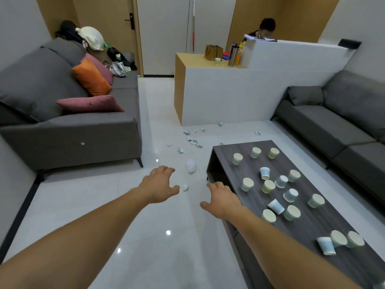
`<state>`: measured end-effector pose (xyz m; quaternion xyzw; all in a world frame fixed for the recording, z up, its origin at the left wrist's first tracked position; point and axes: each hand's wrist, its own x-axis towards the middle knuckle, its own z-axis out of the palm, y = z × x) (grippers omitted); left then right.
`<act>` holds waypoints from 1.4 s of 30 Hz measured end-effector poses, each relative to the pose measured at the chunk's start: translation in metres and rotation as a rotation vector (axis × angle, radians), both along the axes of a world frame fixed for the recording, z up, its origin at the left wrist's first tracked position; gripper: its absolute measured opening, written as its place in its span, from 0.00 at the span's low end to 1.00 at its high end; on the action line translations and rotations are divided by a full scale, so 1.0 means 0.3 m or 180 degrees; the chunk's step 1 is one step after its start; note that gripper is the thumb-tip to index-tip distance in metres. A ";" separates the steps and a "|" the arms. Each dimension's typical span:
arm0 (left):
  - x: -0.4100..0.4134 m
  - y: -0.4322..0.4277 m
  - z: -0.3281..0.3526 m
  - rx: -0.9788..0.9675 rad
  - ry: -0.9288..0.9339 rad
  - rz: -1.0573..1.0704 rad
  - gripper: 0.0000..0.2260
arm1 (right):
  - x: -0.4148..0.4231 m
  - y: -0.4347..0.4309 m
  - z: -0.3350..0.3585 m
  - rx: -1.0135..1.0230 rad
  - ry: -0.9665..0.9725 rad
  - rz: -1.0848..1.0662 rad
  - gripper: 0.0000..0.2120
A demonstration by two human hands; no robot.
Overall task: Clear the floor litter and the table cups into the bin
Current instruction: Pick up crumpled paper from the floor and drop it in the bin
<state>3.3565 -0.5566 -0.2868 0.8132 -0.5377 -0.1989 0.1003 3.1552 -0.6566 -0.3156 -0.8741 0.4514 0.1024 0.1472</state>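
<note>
Both my arms reach forward over the white floor. My left hand [160, 185] and my right hand [221, 200] hang with fingers spread and relaxed, holding nothing. A small crumpled scrap [185, 187] lies on the floor between them, and a larger white crumpled wad [190, 165] lies just beyond. More paper scraps [193, 141] are scattered farther off near the white counter. Several paper cups [268, 186], upside down or tipped over, cover the dark coffee table [312, 224] to my right. No bin is in view.
A grey sofa [68, 130] with cushions stands on the left, another grey sofa [341, 122] on the right. A white counter [233, 94] with bottles and a bag stands ahead; a person sits behind it. Doors at the back.
</note>
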 end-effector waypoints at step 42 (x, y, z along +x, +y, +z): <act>1.298 -2.035 -0.902 0.1413 0.1286 0.0347 0.33 | 1.351 -1.993 -0.855 0.1297 0.0980 0.0320 0.38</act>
